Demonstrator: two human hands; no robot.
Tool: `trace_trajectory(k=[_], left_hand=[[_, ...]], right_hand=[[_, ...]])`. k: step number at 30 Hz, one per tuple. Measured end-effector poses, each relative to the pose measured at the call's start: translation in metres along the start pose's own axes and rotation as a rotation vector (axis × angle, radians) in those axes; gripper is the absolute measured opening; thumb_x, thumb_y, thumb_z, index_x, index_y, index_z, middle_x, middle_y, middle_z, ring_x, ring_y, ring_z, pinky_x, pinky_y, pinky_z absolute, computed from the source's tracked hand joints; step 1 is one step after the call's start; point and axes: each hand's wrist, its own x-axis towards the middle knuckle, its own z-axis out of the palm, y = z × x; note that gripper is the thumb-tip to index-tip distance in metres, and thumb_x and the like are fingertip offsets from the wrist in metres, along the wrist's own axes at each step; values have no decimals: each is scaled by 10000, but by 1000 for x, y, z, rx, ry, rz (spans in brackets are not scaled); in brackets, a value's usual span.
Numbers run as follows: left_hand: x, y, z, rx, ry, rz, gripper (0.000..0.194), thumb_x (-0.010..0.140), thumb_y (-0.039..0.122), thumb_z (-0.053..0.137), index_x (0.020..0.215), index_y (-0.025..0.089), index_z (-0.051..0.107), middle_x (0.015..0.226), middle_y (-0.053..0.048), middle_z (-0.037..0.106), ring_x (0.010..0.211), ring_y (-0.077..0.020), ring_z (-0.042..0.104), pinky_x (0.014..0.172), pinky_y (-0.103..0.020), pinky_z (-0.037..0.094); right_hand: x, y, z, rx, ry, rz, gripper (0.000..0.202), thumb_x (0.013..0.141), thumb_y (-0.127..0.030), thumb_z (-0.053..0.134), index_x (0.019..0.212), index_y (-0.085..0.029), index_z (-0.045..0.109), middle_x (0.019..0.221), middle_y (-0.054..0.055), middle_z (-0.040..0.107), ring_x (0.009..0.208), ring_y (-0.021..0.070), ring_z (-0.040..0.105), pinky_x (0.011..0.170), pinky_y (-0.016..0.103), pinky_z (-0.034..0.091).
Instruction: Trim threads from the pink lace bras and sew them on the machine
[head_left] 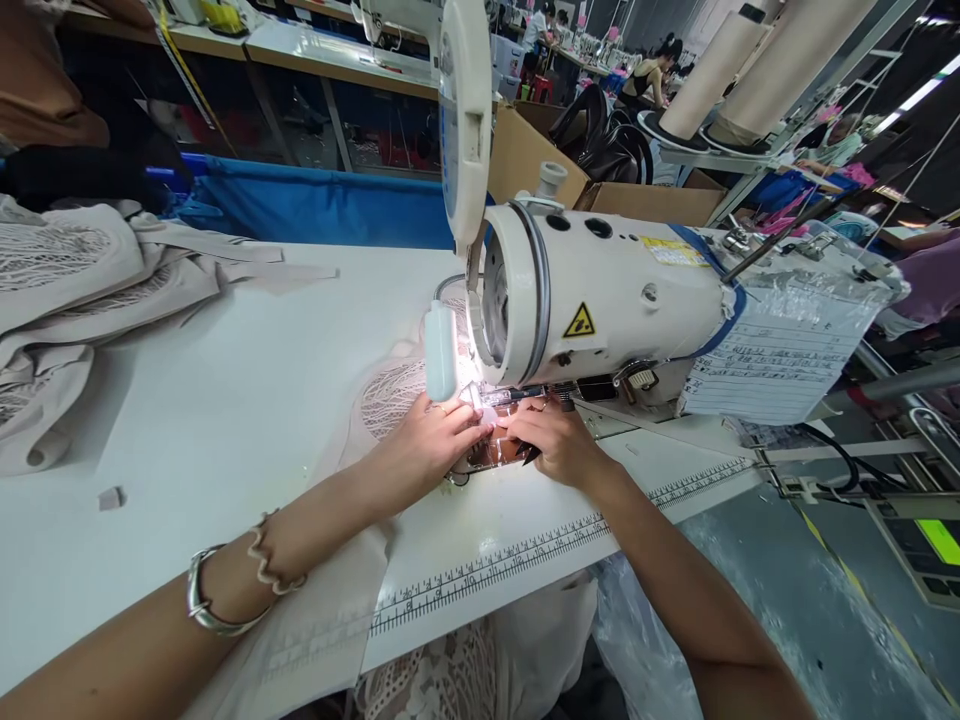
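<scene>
Has cream openwork lace (427, 672) draped in the lap, below the smooth white counter (300, 340) with black ruler marks (525, 553) along its near edge. Wears a shiny silver bangle (201, 597) and a thin wavy bracelet (262, 555) on the left wrist. Presses and steadies a small pale cloth (490, 416) under the sewing machine with the left hand (424, 438). Holds a pointed black tool (529, 452) in the curled right hand (556, 438), fingertips close to the same cloth. Keeps stringy lace fabric (390, 398) just left of the left hand, beside the rounded pale-blue lamp (440, 352). Works at the glossy, barrel-shaped sewing machine (600, 290), its round cover (463, 115) raised. Far left, see layered, soft lace pieces (82, 290); farther, a blue cloth (322, 205) and an open cardboard box (529, 155).
</scene>
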Motion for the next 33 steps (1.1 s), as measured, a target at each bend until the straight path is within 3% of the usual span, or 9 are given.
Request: trace_trajectory(k=[4, 9, 12, 17, 21, 24, 27, 30, 33], left_hand=[[0, -5, 1, -44, 21, -26, 446, 950, 21, 336, 1225, 183, 648, 1026, -101, 690, 919, -228, 599, 818, -392, 397], [1, -14, -1, -90, 2, -52, 514, 904, -9, 315, 1233, 211, 643, 1146, -91, 698, 1020, -244, 644, 996, -523, 382], [2, -19, -2, -89, -25, -71, 594, 883, -33, 272, 1282, 236, 620, 1228, -73, 691, 1007, -229, 659, 1048, -581, 348], [3, -28, -5, -103, -35, -131, 476, 994, 93, 303, 1273, 277, 641, 1169, -40, 729, 961, -229, 656, 1083, -597, 324], [3, -30, -7, -120, -34, -172, 457, 1018, 102, 320, 1273, 307, 639, 1100, -20, 743, 937, -219, 645, 1094, -587, 300], [5, -26, -2, -70, -2, -227, 381, 1021, 139, 365, 1178, 304, 671, 1050, -23, 723, 1032, -246, 605, 1043, -540, 368], [6, -26, 4, 15, 45, -398, 274, 1010, 215, 416, 1134, 204, 660, 1003, -94, 677, 969, -276, 598, 857, -449, 486], [-10, -47, -4, 70, 59, -528, 368, 964, 349, 525, 1262, 140, 575, 1086, -147, 647, 920, -288, 614, 786, -431, 518], [-52, -84, -37, 132, 98, -630, 607, 916, 447, 563, 1396, 100, 428, 1284, -225, 576, 1146, -385, 556, 893, -519, 497]], right_hand=[[1, 0, 2, -13, 12, -7, 308, 924, -21, 435, 829, -199, 667, 886, 56, 730, 887, 192, 623, 804, 310, 496], [2, -1, 4, -8, 23, -11, 383, 846, 71, 364, 852, -191, 643, 1052, 62, 755, 939, 184, 652, 818, 303, 503], [3, -2, 3, -38, 9, 23, 403, 831, 82, 350, 874, -191, 643, 1053, 54, 762, 936, 184, 659, 813, 303, 500], [3, -2, 3, -28, 0, 24, 391, 861, 66, 337, 888, -184, 636, 1088, 63, 757, 963, 192, 666, 789, 304, 501], [1, -1, 6, 8, 30, 33, 406, 835, 89, 323, 905, -184, 616, 1057, 62, 754, 991, 195, 664, 810, 315, 504], [0, 0, 7, -3, 18, 34, 416, 793, 108, 331, 899, -188, 603, 1059, 61, 744, 989, 198, 654, 797, 312, 497], [3, -1, 4, -31, 10, 40, 415, 732, 110, 336, 872, -185, 592, 985, 69, 716, 909, 194, 637, 747, 294, 479], [4, -7, -9, -62, -105, 78, 362, 696, 82, 351, 807, -191, 561, 832, 53, 647, 750, 183, 589, 657, 276, 443], [-3, -20, -23, -44, -217, 123, 353, 693, 62, 357, 830, -201, 550, 781, 29, 627, 669, 168, 565, 593, 256, 405]])
